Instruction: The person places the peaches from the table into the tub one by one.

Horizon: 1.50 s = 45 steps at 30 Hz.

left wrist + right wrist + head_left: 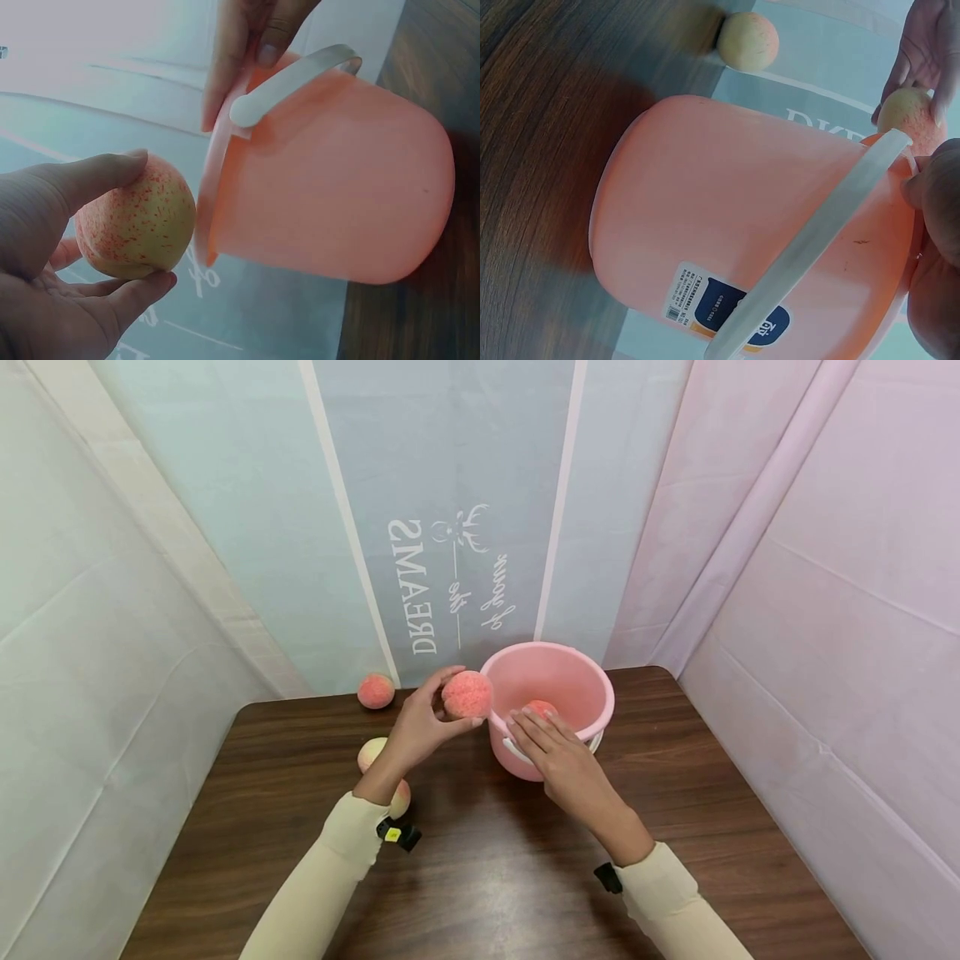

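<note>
Up at the table's far edge, the left hand (420, 727) grips a speckled peach (467, 694) just at nine o'clock of the pink bucket's (558, 681) rim, while the right hand (558, 760) rests flat-fingered and relaxed on the near rim, holding nothing. Behind, the backdrop (450, 485) reads "DREAMS"; the bucket's label (727, 304) is too small to read.

Both arms wear long, close-fitting sleeves of cream-coloured knit fabric, ending in a snug cuff just behind each bare hand. Behind the left hand (420, 727), a small black clip-like device with a yellow mark (399, 834) sits at the cuff. Behind the right hand (562, 760), a small black tab (609, 877) sits at the cuff edge.
</note>
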Available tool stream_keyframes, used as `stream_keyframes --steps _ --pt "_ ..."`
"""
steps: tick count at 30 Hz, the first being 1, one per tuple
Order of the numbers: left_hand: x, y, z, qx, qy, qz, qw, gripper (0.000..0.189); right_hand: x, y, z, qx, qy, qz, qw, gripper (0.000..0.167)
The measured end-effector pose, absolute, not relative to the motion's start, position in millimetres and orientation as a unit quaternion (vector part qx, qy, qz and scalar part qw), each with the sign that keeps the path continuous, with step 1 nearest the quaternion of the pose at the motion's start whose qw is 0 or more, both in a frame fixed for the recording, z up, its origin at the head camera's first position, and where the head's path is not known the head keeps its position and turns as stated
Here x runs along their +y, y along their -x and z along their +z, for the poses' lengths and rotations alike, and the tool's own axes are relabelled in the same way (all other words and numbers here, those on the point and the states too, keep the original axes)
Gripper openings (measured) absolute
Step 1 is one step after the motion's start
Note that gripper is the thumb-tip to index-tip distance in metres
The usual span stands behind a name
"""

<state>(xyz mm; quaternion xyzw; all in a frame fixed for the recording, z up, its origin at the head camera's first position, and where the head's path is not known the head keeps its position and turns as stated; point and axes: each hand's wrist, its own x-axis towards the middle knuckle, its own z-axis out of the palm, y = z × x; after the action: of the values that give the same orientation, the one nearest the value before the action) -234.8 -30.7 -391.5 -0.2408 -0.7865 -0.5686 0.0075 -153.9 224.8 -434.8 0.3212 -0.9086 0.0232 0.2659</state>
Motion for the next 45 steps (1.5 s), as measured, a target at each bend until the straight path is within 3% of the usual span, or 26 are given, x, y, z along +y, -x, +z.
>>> stream_keyframes --steps 24,45 --pt "-4 251 -386 -0.776 0.258 -0.575 0.006 0.077 224 152 -435 -0.913 -0.318 0.015 0.257 0.096" --pt "17 259 -385 -0.793 0.265 -0.548 0.001 0.078 225 152 -435 -0.913 -0.316 0.015 0.256 0.091"
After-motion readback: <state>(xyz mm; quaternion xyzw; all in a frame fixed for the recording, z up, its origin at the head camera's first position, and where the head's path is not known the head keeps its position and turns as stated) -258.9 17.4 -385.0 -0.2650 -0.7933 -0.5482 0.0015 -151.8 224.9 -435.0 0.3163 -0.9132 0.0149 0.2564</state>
